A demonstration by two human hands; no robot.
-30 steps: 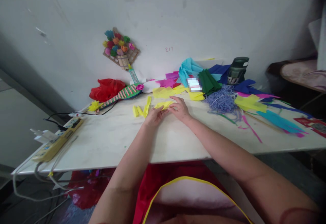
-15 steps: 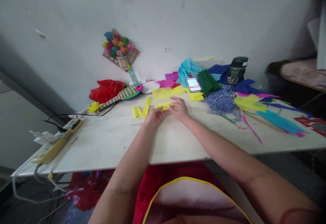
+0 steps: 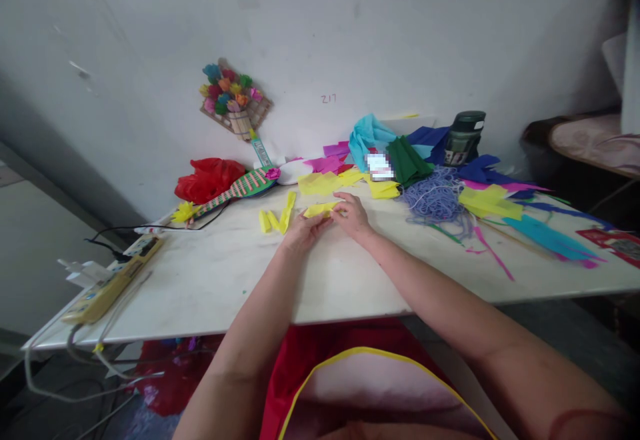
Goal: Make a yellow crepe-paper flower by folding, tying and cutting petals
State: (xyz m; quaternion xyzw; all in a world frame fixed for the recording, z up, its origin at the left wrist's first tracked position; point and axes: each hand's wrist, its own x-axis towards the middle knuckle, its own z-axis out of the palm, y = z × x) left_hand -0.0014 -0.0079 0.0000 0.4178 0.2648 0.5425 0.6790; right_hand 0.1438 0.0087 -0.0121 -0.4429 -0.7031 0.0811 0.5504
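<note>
A strip of yellow crepe paper (image 3: 320, 209) lies between my two hands, just above the white table (image 3: 210, 287). My left hand (image 3: 306, 230) holds its near left side, with the fingers under or behind it. The thumb and fingers of my right hand (image 3: 352, 215) pinch its right end. To the left of my left hand, several small yellow paper pieces (image 3: 287, 213) rest on the table. Beyond my hands lies a flat yellow crepe sheet (image 3: 317, 183).
At the right are tangled purple yarn (image 3: 434, 195), dark green crepe paper (image 3: 409, 161), blue strips (image 3: 543, 237) and a dark green bottle (image 3: 465, 139). A power strip (image 3: 115, 280) lies along the left edge. At the back left sit a red plastic bag (image 3: 210, 179) and a decorated green craft piece (image 3: 245, 185).
My left fingers and thumb have shifted slightly along the yellow strip, leaving more of it in sight. My right hand keeps its pinch in nearly the same place.
</note>
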